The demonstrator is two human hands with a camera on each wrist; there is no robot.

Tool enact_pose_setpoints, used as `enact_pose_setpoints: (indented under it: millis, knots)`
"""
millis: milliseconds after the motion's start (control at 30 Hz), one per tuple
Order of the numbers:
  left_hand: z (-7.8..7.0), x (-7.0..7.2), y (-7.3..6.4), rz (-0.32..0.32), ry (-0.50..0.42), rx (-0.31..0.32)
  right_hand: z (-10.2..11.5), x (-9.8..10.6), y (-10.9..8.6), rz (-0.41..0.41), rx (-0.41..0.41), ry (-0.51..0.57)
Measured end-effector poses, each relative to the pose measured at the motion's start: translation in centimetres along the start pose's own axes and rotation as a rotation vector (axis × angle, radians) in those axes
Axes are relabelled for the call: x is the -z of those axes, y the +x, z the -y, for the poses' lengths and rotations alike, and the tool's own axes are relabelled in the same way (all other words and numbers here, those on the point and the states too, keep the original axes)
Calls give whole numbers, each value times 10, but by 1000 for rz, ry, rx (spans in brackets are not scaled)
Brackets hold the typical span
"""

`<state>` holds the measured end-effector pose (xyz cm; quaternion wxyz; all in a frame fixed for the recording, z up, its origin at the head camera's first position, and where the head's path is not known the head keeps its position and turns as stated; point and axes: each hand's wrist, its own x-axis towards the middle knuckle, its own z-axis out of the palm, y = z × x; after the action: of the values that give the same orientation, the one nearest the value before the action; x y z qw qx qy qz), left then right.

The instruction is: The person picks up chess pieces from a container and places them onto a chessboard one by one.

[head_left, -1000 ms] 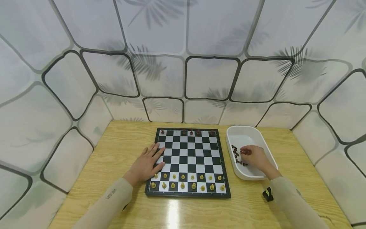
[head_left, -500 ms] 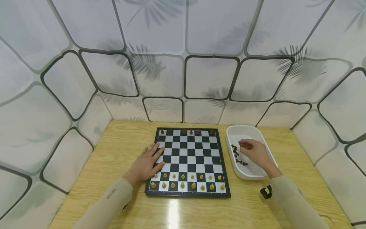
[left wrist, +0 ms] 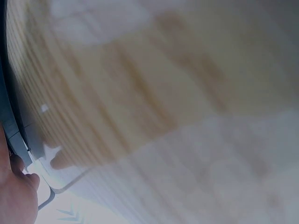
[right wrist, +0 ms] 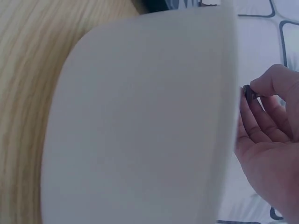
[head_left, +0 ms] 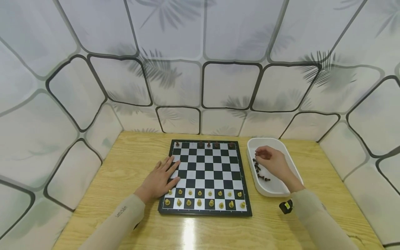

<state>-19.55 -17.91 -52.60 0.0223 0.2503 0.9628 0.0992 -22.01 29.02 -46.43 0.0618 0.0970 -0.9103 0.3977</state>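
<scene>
My right hand (head_left: 272, 162) is over the white plastic tub (head_left: 275, 143). In the right wrist view its thumb and fingertips pinch a small dark chess piece (right wrist: 248, 93); the tub's wall hides part of the hand. Several dark chess pieces (head_left: 257, 168) lie along the tub's left side. My left hand (head_left: 159, 180) rests with spread fingers on the left edge of the chessboard (head_left: 204, 170). Yellow pieces (head_left: 200, 202) fill the two near rows. A few dark red pieces (head_left: 208, 144) stand on the far row. In the left wrist view the left hand (left wrist: 18, 196) shows only partly.
Chessboard and tub stand side by side on a wooden table (head_left: 131, 149). Patterned pale walls (head_left: 231, 83) enclose its back and sides. A black band with a yellow-green mark (head_left: 286, 206) shows at the right sleeve.
My right hand has risen from among the pieces in the tub and moved a little left and away from me, with a chess piece in its fingertips. The left hand stays put.
</scene>
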Motion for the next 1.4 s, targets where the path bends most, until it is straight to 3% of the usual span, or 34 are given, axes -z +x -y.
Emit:
enact_pose_setpoints:
  millis: [533, 833, 1100, 1400]
  knots:
    - [-1, 0, -1, 0, -8, 0, 36, -21, 23, 18, 46, 80]
    - [0, 0, -2, -4, -9, -1, 55, -35, 38, 72, 53, 237]
    - [1, -1, 0, -9, 4, -2, 66, -43, 54, 46, 39, 212]
    - [1, -1, 0, -1, -1, -3, 69, -51, 70, 5, 79, 125]
